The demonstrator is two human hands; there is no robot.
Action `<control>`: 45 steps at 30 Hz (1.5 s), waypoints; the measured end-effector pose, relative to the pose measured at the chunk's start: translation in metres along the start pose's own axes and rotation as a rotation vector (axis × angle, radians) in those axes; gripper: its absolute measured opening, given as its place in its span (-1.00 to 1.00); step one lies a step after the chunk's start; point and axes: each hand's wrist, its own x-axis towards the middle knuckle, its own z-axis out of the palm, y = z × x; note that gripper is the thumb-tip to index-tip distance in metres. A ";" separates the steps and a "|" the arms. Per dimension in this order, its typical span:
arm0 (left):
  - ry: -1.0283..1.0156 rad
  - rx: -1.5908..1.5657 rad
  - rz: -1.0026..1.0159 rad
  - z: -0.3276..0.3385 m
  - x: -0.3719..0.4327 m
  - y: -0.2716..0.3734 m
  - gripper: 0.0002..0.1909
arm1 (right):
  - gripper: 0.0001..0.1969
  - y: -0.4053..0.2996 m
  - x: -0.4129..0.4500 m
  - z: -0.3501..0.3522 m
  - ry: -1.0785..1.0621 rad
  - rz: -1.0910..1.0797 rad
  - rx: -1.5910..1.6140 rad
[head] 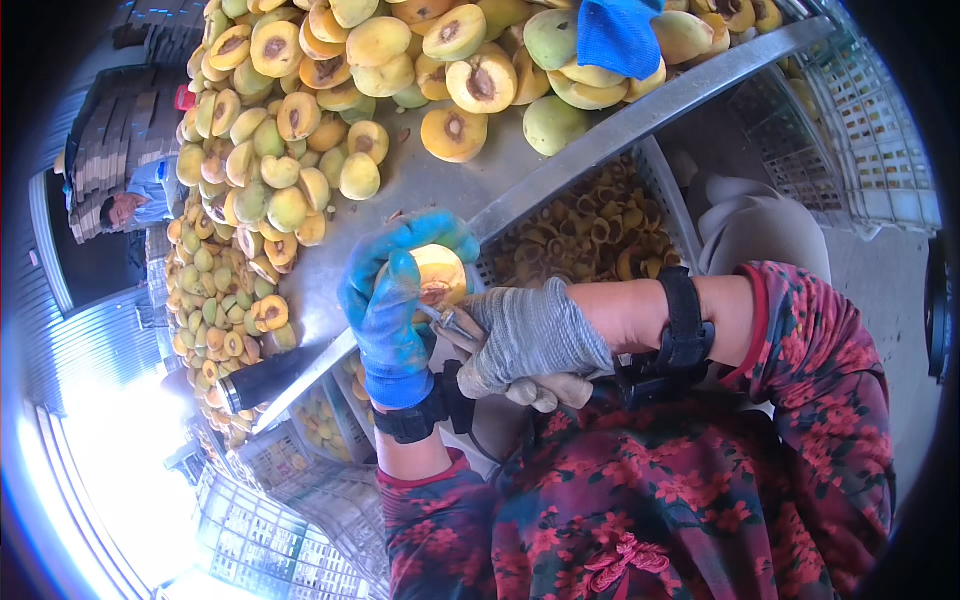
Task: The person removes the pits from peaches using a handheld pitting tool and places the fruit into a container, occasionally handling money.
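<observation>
My left hand (390, 300), in a blue work glove, holds a halved yellow peach (437, 271) with its cut face and brown hollow turned up. My right hand (517, 337), in a grey knitted glove, grips a small metal hand tool (444, 318); its tip is at the lower edge of the peach half, and its exact kind cannot be told. Both hands are close together just over the near edge of a metal table (405, 176). Halved peaches (277, 49) lie in a large heap on it, some showing stones or brown hollows.
A raised metal rim (645, 109) edges the table. Below it, a crate (667, 195) holds ring-shaped peach scraps (592, 225). A blue glove (619, 37) rests over the heap. Plastic crates (877, 135) stand right and lower left. A dark cylinder (262, 379) crosses the rim. Another person (142, 196) is far left.
</observation>
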 end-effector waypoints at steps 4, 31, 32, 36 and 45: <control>-0.054 -0.190 0.059 0.003 0.002 -0.002 -0.63 | -0.70 0.020 0.007 -0.005 -0.215 -0.118 0.426; 0.078 0.449 -0.167 -0.035 0.057 0.013 -0.54 | -0.81 0.017 -0.004 -0.040 0.511 0.072 -1.647; 0.037 0.456 -0.233 -0.022 0.076 0.005 -0.53 | -0.81 0.017 -0.004 -0.039 0.472 0.072 -1.646; -0.264 1.086 -0.103 -0.001 0.130 -0.031 -0.47 | -0.82 0.024 -0.003 -0.037 0.446 -0.071 -1.622; -0.063 0.136 -0.276 -0.005 0.118 -0.048 -0.62 | -0.82 0.020 -0.008 -0.035 0.388 -0.189 -1.659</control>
